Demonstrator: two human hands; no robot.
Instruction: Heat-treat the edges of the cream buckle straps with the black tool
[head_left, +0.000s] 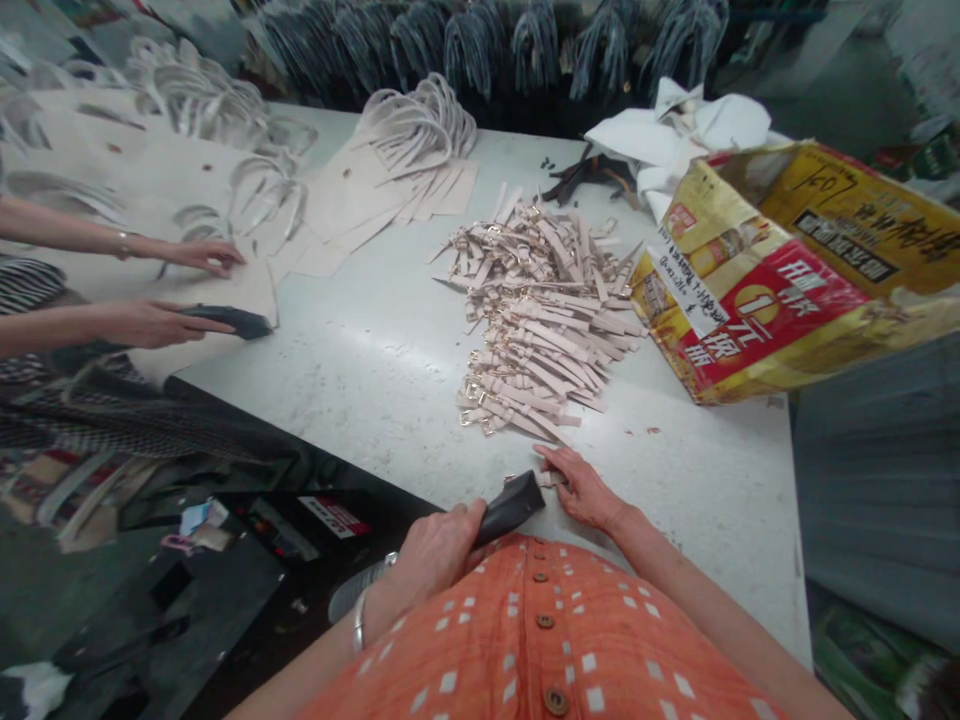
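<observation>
My left hand [439,550] is closed around a black handheld tool [514,508], whose broad, blunt end points up and to the right. Close to that end, my right hand [581,488] pinches a short pale pink buckle strap [553,479] low over the table. Part of this strap is hidden behind the tool and my fingers. Just beyond both hands lies a large heap of similar buckle straps [536,330], with gold-coloured buckles along its left side.
On the right of the white table [360,350] stands an open yellow and red carton [757,290]. A co-worker's hands [184,290] are at the left, one holding a black tool [232,320] over pale panels. Looped handles [420,125] and white wrapping [675,130] lie further back.
</observation>
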